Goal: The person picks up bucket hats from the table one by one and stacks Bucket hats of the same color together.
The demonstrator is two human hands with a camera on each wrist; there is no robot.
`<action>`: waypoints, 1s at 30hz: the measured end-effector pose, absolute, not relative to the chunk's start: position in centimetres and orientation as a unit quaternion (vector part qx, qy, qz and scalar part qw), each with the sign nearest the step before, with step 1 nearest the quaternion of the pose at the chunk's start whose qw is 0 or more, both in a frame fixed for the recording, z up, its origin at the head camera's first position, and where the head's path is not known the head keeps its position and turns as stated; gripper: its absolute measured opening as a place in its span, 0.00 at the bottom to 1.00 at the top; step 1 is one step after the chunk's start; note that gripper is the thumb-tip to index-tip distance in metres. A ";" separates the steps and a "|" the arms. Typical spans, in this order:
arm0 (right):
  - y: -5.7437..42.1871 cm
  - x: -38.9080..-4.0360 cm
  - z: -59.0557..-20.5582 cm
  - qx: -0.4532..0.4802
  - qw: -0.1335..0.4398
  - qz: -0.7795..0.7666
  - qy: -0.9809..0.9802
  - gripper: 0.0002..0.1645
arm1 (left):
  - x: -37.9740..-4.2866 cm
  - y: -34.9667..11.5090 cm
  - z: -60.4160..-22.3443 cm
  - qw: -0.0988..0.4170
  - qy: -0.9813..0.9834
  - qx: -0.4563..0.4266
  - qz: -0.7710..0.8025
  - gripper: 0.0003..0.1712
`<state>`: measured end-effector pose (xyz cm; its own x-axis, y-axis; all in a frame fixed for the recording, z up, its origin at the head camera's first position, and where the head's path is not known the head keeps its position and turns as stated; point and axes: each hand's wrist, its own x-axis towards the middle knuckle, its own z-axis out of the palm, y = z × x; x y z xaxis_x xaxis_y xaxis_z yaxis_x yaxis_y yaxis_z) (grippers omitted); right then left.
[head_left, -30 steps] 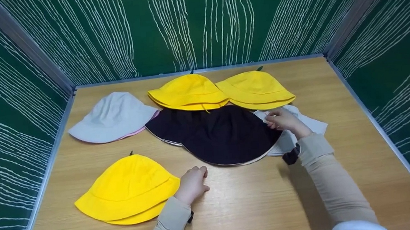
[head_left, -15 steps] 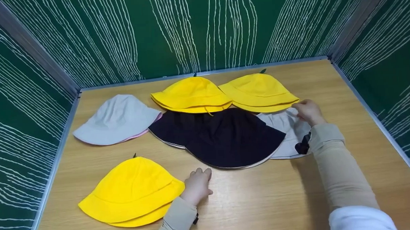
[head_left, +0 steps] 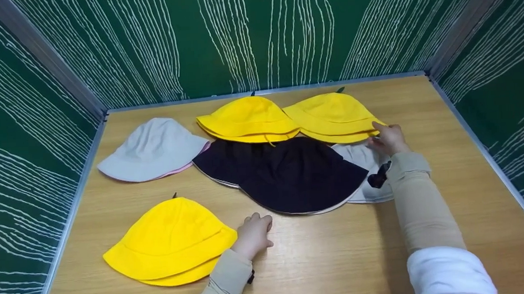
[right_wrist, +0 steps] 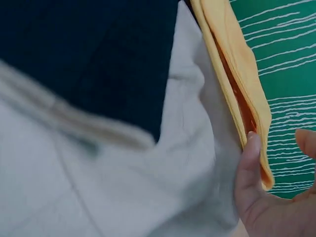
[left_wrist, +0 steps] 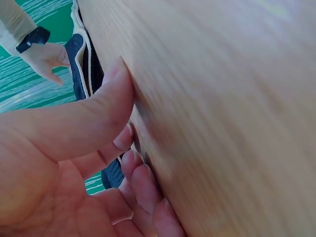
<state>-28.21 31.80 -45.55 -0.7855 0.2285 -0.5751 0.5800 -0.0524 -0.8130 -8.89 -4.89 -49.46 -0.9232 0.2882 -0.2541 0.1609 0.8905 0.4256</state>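
My right hand (head_left: 390, 138) is at the right end of the brim of a yellow hat (head_left: 333, 115). In the right wrist view one digit touches the yellow brim (right_wrist: 239, 98), and another stands apart from it with a gap between. Under that hand lies a pale hat (head_left: 353, 154), partly covered by a dark hat (head_left: 298, 176). My left hand (head_left: 252, 235) rests on the table with loosely bent fingers and holds nothing. It lies beside the near yellow hat (head_left: 168, 239); in the left wrist view its fingertips (left_wrist: 145, 187) meet the wood.
Another yellow hat (head_left: 249, 119) and a second dark hat (head_left: 218, 164) overlap in the middle. A white hat with a pink underside (head_left: 153, 149) lies at the left. Green walls with white streaks (head_left: 301, 39) border the wooden table (head_left: 328, 254).
My right hand has moved from the pale hat, rightward and then onto the right yellow hat's brim. The pale hat's right part no longer sticks out beyond the hand. My left hand stays put.
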 end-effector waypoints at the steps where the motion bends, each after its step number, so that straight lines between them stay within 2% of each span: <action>1: 31.6 -28.4 -45.6 0.302 0.122 -0.661 0.676 0.53 | -8.9 -5.0 -49.4 0.156 0.960 0.117 0.202 0.23; 5: 30.9 -29.2 -46.1 0.297 0.079 -0.646 0.699 0.50 | -8.9 -5.1 -49.4 0.153 0.960 0.120 0.202 0.23; 10: 30.2 -29.6 -46.3 0.256 0.085 -0.703 0.659 0.18 | -8.8 -5.1 -49.6 0.144 0.960 0.124 0.204 0.25; 12: 29.8 -29.6 -46.3 0.248 0.098 -0.719 0.642 0.13 | -8.8 -5.1 -49.7 0.143 0.960 0.124 0.204 0.26; 19: 29.3 -30.0 -46.5 0.256 0.117 -0.705 0.651 0.32 | -8.9 -5.1 -49.5 0.141 0.961 0.124 0.202 0.25; 26: 29.2 -30.0 -46.5 0.284 0.115 -0.707 0.637 0.38 | -9.0 -5.1 -49.5 0.151 0.960 0.123 0.200 0.24; 30: 28.9 -29.9 -46.3 0.270 0.100 -0.698 0.655 0.39 | -9.0 -5.1 -49.5 0.147 0.962 0.119 0.199 0.24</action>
